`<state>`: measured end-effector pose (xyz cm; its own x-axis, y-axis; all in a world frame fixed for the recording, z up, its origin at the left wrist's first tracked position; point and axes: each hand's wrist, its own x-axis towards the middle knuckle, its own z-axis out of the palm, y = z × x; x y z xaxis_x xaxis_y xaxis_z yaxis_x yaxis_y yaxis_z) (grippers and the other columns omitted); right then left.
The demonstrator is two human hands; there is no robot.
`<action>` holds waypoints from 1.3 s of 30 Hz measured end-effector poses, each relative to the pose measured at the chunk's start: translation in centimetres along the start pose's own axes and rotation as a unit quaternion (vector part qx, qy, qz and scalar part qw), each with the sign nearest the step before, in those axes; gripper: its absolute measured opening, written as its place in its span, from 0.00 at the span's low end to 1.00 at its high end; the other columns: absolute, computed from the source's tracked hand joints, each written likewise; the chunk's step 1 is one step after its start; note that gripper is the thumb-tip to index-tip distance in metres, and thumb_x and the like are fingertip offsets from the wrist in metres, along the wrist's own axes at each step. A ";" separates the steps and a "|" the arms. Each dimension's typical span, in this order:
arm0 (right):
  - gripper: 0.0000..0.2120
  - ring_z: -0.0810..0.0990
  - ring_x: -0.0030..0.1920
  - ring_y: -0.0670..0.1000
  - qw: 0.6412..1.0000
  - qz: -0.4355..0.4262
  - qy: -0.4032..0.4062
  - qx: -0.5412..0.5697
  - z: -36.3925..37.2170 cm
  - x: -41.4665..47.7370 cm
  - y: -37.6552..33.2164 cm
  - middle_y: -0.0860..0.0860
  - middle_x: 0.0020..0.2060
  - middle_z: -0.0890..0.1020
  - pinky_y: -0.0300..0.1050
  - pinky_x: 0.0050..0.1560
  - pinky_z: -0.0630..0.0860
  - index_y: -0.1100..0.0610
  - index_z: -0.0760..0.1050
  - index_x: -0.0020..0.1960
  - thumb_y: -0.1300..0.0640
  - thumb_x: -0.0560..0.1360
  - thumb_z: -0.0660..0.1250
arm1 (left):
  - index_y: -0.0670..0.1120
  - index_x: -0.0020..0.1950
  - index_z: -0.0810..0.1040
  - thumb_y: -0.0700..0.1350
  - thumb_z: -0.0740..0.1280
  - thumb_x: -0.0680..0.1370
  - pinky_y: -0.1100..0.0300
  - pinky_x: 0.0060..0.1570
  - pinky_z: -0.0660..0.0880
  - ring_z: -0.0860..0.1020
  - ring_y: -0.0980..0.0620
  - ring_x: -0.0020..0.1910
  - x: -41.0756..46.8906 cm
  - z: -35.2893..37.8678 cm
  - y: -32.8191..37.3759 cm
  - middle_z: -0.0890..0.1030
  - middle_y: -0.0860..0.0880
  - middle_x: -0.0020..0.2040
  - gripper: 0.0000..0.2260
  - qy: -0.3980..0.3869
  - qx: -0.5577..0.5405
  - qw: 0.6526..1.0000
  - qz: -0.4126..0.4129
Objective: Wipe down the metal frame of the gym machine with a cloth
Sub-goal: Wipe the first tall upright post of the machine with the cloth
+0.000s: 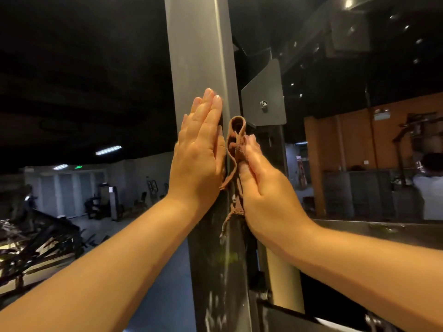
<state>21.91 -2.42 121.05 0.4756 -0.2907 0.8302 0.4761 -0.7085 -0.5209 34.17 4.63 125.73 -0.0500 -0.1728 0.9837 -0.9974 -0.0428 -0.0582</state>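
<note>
At the centre of the frame stands the square metal post (199, 56) of the gym machine, brushed grey and smooth above, darker and streaked with pale smears lower down. The left hand (201, 149) lies flat against its front face, fingers straight and pressed together, pointing up. Just to the right, the right hand (261, 183) pinches a brownish cloth (236, 140) between thumb and fingers against the post's right edge. The cloth is soft and rumpled; it loops above the fingertips and hangs in a frayed strip below the palm. A flat grey bracket plate (263, 97) with cut corners sits right of the post, with a shiny round bolt (264, 104) in it. In the dim lower left are dark exercise machines (103, 202); an orange panelled wall (354, 140) and another person (429, 185) fill the right.
</note>
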 end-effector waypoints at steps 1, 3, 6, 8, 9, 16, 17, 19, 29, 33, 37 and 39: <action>0.27 0.46 0.79 0.33 1.000 -0.001 -0.009 -0.002 0.2 -0.9 0.5 0.35 0.81 0.51 0.42 0.82 0.48 0.42 0.48 0.82 0.56 0.87 0.53 | 0.45 0.83 0.59 0.43 0.55 0.86 0.44 0.82 0.53 0.51 0.53 0.84 0.0 0.0 0.0 0.57 0.48 0.84 0.24 0.000 0.000 1.000 0.000; 0.30 0.43 0.78 0.31 0.999 -0.004 -0.047 -0.003 0.4 -3.4 2.0 0.32 0.80 0.47 0.45 0.82 0.47 0.37 0.44 0.80 0.57 0.87 0.53 | 0.46 0.83 0.58 0.43 0.55 0.87 0.45 0.82 0.53 0.50 0.53 0.84 -0.1 -0.2 0.1 0.57 0.49 0.85 0.24 -0.005 0.002 1.000 -0.005; 0.33 0.44 0.80 0.35 0.996 -0.028 -0.079 0.002 0.5 -6.1 3.7 0.30 0.80 0.47 0.51 0.82 0.48 0.36 0.45 0.80 0.63 0.86 0.54 | 0.46 0.83 0.58 0.44 0.54 0.87 0.44 0.82 0.53 0.50 0.53 0.84 -0.6 -0.3 0.2 0.56 0.49 0.85 0.24 -0.010 -0.001 1.000 -0.005; 0.34 0.44 0.79 0.34 0.998 -0.039 -0.054 -0.001 0.6 -5.3 3.6 0.29 0.79 0.48 0.49 0.82 0.48 0.36 0.47 0.79 0.65 0.85 0.54 | 0.45 0.83 0.58 0.44 0.55 0.87 0.42 0.82 0.53 0.50 0.52 0.84 -1.0 -0.1 0.1 0.56 0.48 0.85 0.24 -0.006 -0.005 1.000 0.002; 0.33 0.44 0.79 0.33 0.998 -0.047 -0.034 0.000 0.8 -4.3 3.2 0.30 0.79 0.48 0.47 0.82 0.48 0.37 0.48 0.79 0.65 0.85 0.55 | 0.45 0.83 0.59 0.44 0.56 0.87 0.41 0.82 0.53 0.50 0.51 0.84 -1.1 0.1 0.1 0.56 0.48 0.84 0.24 -0.004 -0.008 1.000 0.005; 0.34 0.43 0.81 0.40 0.992 -0.115 -0.027 -0.031 2.2 -4.7 3.9 0.32 0.80 0.46 0.50 0.82 0.46 0.39 0.47 0.80 0.64 0.82 0.56 | 0.46 0.83 0.59 0.44 0.57 0.86 0.39 0.81 0.53 0.50 0.53 0.84 -2.1 0.1 -0.7 0.56 0.50 0.85 0.24 -0.015 -0.041 0.999 0.006; 0.34 0.44 0.81 0.39 0.993 -0.111 -0.035 -0.027 1.9 -5.0 4.2 0.30 0.80 0.47 0.47 0.82 0.46 0.39 0.49 0.80 0.63 0.82 0.56 | 0.46 0.83 0.59 0.45 0.56 0.86 0.38 0.81 0.54 0.50 0.53 0.84 -2.3 0.1 -0.7 0.56 0.50 0.85 0.24 -0.015 -0.036 0.999 0.006; 0.31 0.47 0.80 0.36 0.995 -0.102 -0.021 -0.005 1.1 -4.2 4.0 0.29 0.79 0.52 0.40 0.80 0.49 0.38 0.52 0.78 0.62 0.83 0.54 | 0.45 0.83 0.59 0.46 0.56 0.87 0.39 0.82 0.53 0.50 0.52 0.84 -2.7 0.2 -0.5 0.56 0.49 0.85 0.24 -0.014 -0.022 1.000 0.009; 0.31 0.49 0.79 0.33 0.996 -0.063 -0.042 -0.041 -0.3 -4.5 4.2 0.34 0.80 0.54 0.40 0.80 0.52 0.39 0.51 0.80 0.64 0.85 0.54 | 0.44 0.84 0.59 0.47 0.53 0.87 0.41 0.82 0.53 0.49 0.55 0.84 -2.7 0.2 0.2 0.55 0.50 0.85 0.24 -0.013 0.004 1.000 0.002; 0.30 0.53 0.79 0.35 0.998 -0.054 0.001 -0.017 -0.7 -0.4 2.7 0.39 0.81 0.58 0.46 0.81 0.56 0.41 0.54 0.80 0.66 0.85 0.54 | 0.45 0.84 0.57 0.45 0.55 0.87 0.42 0.82 0.53 0.48 0.54 0.84 -2.8 0.1 0.2 0.55 0.49 0.85 0.24 -0.021 0.019 1.000 0.007; 0.31 0.53 0.79 0.35 0.999 -0.048 0.008 0.002 -0.2 -0.6 2.4 0.39 0.81 0.58 0.44 0.81 0.56 0.39 0.54 0.79 0.66 0.85 0.55 | 0.45 0.84 0.57 0.45 0.56 0.87 0.43 0.82 0.53 0.48 0.55 0.84 -3.5 -0.3 0.1 0.55 0.50 0.85 0.24 -0.030 0.023 0.999 0.013; 0.32 0.50 0.79 0.33 0.999 -0.047 -0.022 0.003 0.0 -3.7 3.5 0.36 0.81 0.55 0.40 0.80 0.52 0.39 0.54 0.80 0.67 0.85 0.55 | 0.46 0.84 0.58 0.46 0.55 0.87 0.44 0.82 0.52 0.49 0.55 0.84 -3.9 -0.2 0.1 0.55 0.50 0.85 0.24 -0.033 0.018 0.999 0.009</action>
<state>21.83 -3.79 116.15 0.4600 -0.1941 0.8664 0.5250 -0.7275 -0.4417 34.23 5.53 121.90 -0.0639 -0.2390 0.9689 -0.9937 -0.0740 -0.0838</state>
